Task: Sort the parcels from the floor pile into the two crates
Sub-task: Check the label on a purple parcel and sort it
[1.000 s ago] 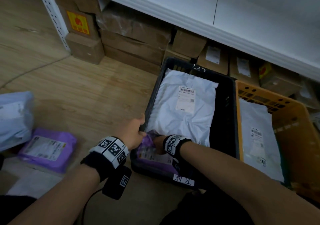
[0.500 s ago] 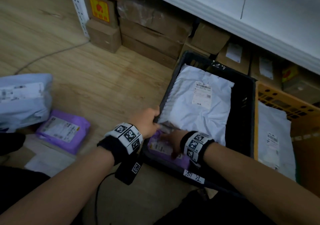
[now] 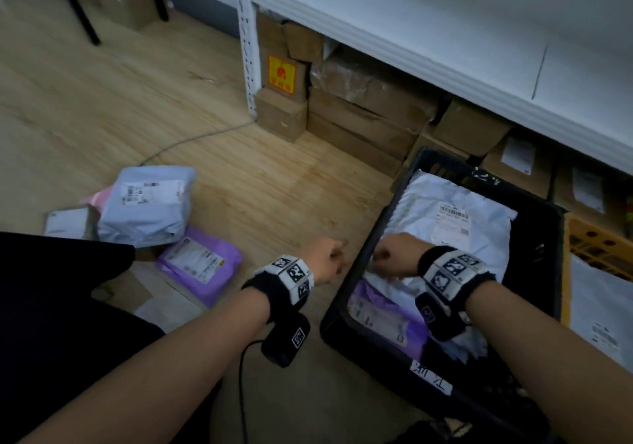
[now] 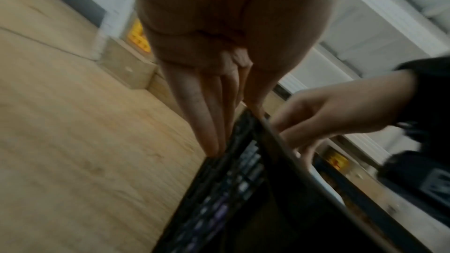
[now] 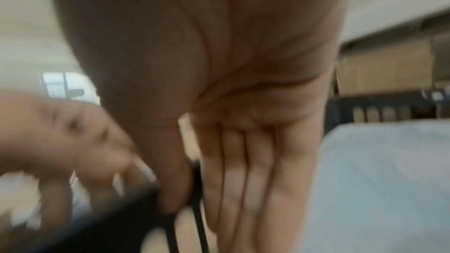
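A black crate point(image 3: 370, 347) holds a large white parcel point(image 3: 455, 231) and, at its near end, a purple parcel point(image 3: 383, 313). My right hand point(image 3: 390, 258) hovers inside it over the white parcel's near edge, fingers straight and empty in the right wrist view point(image 5: 231, 180). My left hand point(image 3: 330, 260) is just outside the crate's left rim, fingers hanging straight beside the wall point(image 4: 226, 141) and holding nothing. The orange crate point(image 3: 596, 241) at far right holds another white parcel point(image 3: 599, 306). On the floor to the left, the pile includes a grey parcel point(image 3: 147, 204) and a purple parcel point(image 3: 200, 262).
Cardboard boxes point(image 3: 359, 114) are stacked under a white shelf point(image 3: 411, 39) behind the crates. A grey cable point(image 3: 191, 140) runs across the wooden floor. Dark chair legs point(image 3: 78, 8) stand at the back left. My dark-clothed knee point(image 3: 51, 289) covers the near left.
Both hands have let go of the purple parcel, which now lies in the black crate. The left hand has moved out over the rim, and the view has swung left to the floor pile.
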Tool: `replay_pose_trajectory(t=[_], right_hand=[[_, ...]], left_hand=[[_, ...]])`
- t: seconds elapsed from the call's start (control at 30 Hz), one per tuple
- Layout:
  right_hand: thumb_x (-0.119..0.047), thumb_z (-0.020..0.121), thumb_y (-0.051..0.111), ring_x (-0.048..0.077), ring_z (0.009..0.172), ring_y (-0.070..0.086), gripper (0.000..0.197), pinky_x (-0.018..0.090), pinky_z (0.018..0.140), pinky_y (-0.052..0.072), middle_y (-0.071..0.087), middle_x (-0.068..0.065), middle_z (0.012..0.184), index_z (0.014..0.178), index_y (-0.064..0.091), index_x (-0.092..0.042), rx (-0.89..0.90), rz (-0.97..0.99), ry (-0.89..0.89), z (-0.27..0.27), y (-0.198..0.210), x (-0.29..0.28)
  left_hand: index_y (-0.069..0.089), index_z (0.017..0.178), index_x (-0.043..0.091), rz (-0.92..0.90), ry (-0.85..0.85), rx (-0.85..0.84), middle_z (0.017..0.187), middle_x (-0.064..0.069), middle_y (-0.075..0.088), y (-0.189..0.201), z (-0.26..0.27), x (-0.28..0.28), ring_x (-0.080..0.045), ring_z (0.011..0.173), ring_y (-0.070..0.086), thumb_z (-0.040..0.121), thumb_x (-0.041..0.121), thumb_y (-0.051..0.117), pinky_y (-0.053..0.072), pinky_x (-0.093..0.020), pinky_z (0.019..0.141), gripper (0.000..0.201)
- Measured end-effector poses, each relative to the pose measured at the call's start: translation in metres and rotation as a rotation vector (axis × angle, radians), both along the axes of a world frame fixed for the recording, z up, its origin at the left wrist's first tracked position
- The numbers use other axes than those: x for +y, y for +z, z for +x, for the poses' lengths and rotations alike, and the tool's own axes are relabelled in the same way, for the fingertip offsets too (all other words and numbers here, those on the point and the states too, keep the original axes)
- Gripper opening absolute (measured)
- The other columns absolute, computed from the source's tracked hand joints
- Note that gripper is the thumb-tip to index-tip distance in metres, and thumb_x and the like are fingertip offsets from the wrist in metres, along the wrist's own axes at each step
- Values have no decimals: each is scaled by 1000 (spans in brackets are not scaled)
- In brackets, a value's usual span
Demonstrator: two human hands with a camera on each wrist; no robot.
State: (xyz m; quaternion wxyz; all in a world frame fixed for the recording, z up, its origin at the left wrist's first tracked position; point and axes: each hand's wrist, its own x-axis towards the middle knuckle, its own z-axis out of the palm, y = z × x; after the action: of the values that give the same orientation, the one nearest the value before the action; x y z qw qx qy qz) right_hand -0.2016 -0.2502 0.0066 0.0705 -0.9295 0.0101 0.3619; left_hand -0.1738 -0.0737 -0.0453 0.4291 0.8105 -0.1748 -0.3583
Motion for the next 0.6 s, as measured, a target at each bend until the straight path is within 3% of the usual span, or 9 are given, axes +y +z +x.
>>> replay_pose_trajectory(t=[0.07, 0.17, 0.23, 0.33, 0.47, 0.53, 0.6], right_hand=[[-29, 97, 58, 28, 82, 70, 31, 34, 74, 55, 73, 12, 86, 84, 69, -4, -176, -16, -54, 7, 15, 5], [-29, 98, 51, 31, 80, 63, 31, 36, 70, 52, 62, 9, 79, 69, 51, -16, -392, -46, -93, 13, 18, 24], [-30, 98, 50, 29, 82, 63, 28, 36, 72, 52, 64, 9, 84, 74, 54, -18, -424, -7, -86, 20, 10, 43], [-35, 99, 52, 23, 88, 63, 22, 40, 81, 56, 67, 4, 93, 91, 65, -19, -329, 59, -46, 35, -10, 66], [-42, 101, 51, 16, 88, 60, 22, 38, 82, 54, 62, -5, 94, 98, 64, -24, -170, 72, 29, 57, -33, 77], [-45, 100, 52, 14, 91, 60, 23, 36, 84, 54, 63, -6, 97, 101, 64, -26, -121, 67, 44, 63, -41, 72], [-48, 99, 53, 14, 93, 62, 25, 36, 86, 54, 65, -5, 98, 101, 65, -26, -79, 62, 35, 63, -47, 64]], left_hand=[[49, 138, 11, -2, 193, 18, 117, -15, 68, -15, 12, 34, -33, 104, 66, 99, 15, 49, 56, -46, 85, 40], [61, 123, 9, 88, 444, -3, 112, -12, 70, -48, 39, 99, -30, 106, 65, 94, 13, 55, 53, -41, 93, 30], [65, 115, 7, 238, 561, -20, 115, -15, 68, -73, 55, 142, -30, 111, 62, 91, 13, 60, 47, -36, 99, 25], [66, 111, 0, 490, 666, -2, 117, -20, 66, -107, 67, 190, -32, 112, 60, 91, 19, 58, 45, -33, 93, 29], [52, 131, -1, 665, 607, 69, 134, -21, 55, -142, 70, 215, -34, 123, 53, 90, 25, 63, 44, -37, 98, 50], [31, 149, 19, 757, 445, 92, 154, -14, 31, -160, 68, 218, -32, 138, 37, 94, 30, 56, 38, -37, 108, 61], [8, 151, 41, 771, 367, 75, 162, -7, 4, -176, 67, 214, -36, 144, 22, 92, 30, 52, 35, -44, 111, 75]])
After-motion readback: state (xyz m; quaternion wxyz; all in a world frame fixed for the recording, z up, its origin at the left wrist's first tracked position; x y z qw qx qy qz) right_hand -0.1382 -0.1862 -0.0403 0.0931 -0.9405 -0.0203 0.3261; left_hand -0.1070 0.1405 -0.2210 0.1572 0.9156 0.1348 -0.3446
